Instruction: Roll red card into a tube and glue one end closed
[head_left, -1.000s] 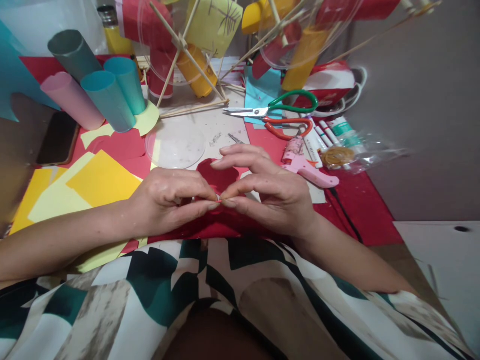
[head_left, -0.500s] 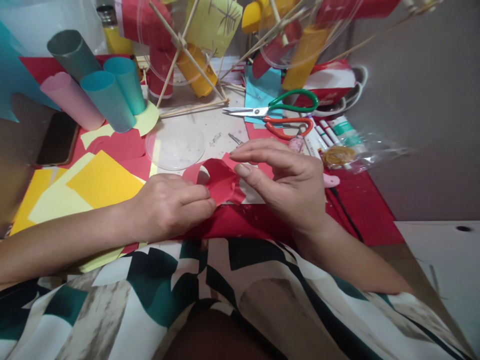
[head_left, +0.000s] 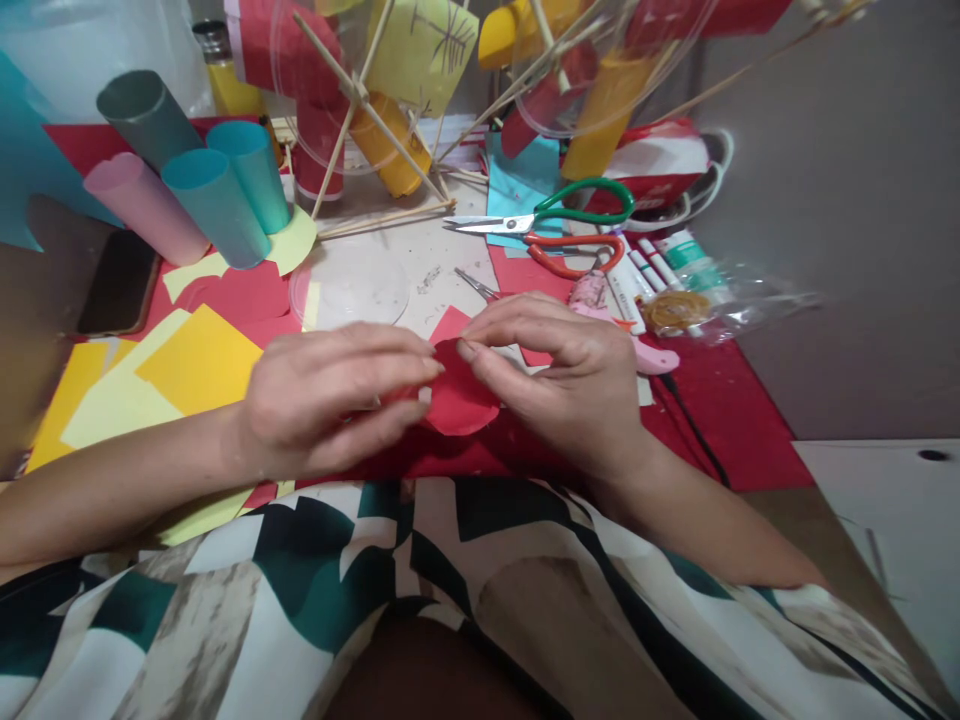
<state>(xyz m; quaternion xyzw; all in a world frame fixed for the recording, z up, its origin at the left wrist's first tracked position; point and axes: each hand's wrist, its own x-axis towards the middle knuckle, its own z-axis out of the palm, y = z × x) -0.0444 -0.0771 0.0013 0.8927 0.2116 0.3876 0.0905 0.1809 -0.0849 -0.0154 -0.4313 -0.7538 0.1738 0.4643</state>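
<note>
A piece of red paper (head_left: pixel 465 395) with a rounded lower edge is between my hands, above the front edge of the table. My right hand (head_left: pixel 574 375) pinches its upper edge between thumb and fingertips. From the left, my left hand (head_left: pixel 337 395) curls its fingers and thumb around the paper's side; some red shows between them. How firmly that side is gripped is partly hidden. Behind the hands lie a clear plastic lid (head_left: pixel 352 285) and a small pointed metal tool (head_left: pixel 476 282). More red paper (head_left: pixel 450 322) rests flat just beyond the fingertips.
Scissors (head_left: pixel 540 225) with green and orange handles lie ahead. Paper tubes (head_left: pixel 217 205) stand at the left near a phone (head_left: pixel 118 280) and yellow sheets (head_left: pixel 199 360). A stick frame (head_left: pixel 364 95) rises at the back. Markers (head_left: pixel 652 265) and a plastic bag (head_left: pixel 735 305) lie right.
The red paper has been turned, so its rounded edge now faces me. My right fingertips have closed on its upper edge. My left hand has risen slightly, its fingers straighter than before.
</note>
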